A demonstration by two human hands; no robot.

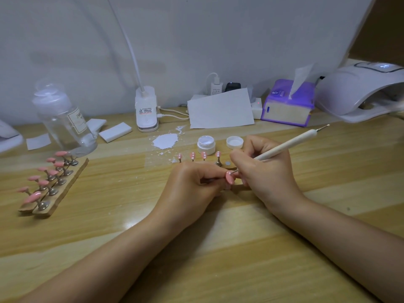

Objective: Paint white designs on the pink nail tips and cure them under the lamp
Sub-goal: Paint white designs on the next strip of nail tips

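Landmark: the open white gel jar (206, 145), standing on the wooden desk (218, 248).

My left hand (192, 184) lies just in front of the jar, fingers curled, pinching the stem of one pink nail tip (229, 177). My right hand (260, 169), in front and right of the jar, grips the white dotting pen (284, 147) in a writing hold; its metal point touches the upper edge of the held tip. The pen's rear end slants up to the right, away from the jar.

Four pink tips with white dots (199, 156) stand in a row directly between the jar and my knuckles, close to both. The jar lid (234, 142) sits just right of the jar. A white smear of gel (165, 141) lies left of it.

Far left of the jar: a wooden rack of plain pink tips (47, 180), with a clear bottle (62, 119) behind it. Far right, at the desk's back edge: the curing lamp (360, 90), mouth open toward me, a purple tissue pack (288, 103) beside it.

Bare desk runs from my wrists to the near edge.
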